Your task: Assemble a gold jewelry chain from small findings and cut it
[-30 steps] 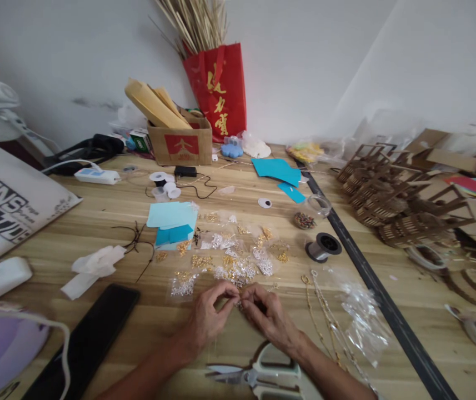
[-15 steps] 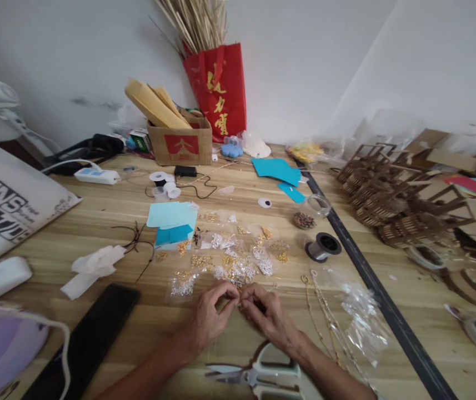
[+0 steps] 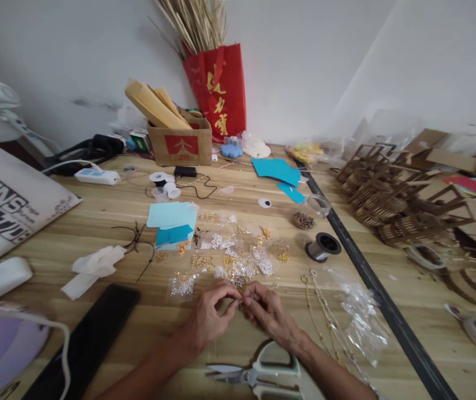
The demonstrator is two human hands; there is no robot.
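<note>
My left hand (image 3: 215, 314) and my right hand (image 3: 269, 314) meet fingertip to fingertip at the lower middle of the table. Both are pinched closed around something too small to make out. Just beyond them lie small bags of gold and silver findings (image 3: 238, 270). Below my right hand, scissors (image 3: 258, 373) with pale handles rest on the table, blades pointing left. Gold and silver chains (image 3: 325, 311) lie to the right of my right hand, beside crumpled clear plastic bags (image 3: 362, 316). A wire spool (image 3: 323, 246) stands farther up on the right.
A black phone (image 3: 88, 339) and white tissue (image 3: 96, 268) lie to the left. Farther back are blue cards (image 3: 277, 170), a jar of beads (image 3: 310, 214), a cardboard box (image 3: 179, 144) and a red bag (image 3: 221, 94). Brown wooden frames (image 3: 387, 194) crowd the right side.
The fingers of both hands have shifted slightly at their meeting point, with my right fingertips a little closer to my left. The surrounding objects are unchanged.
</note>
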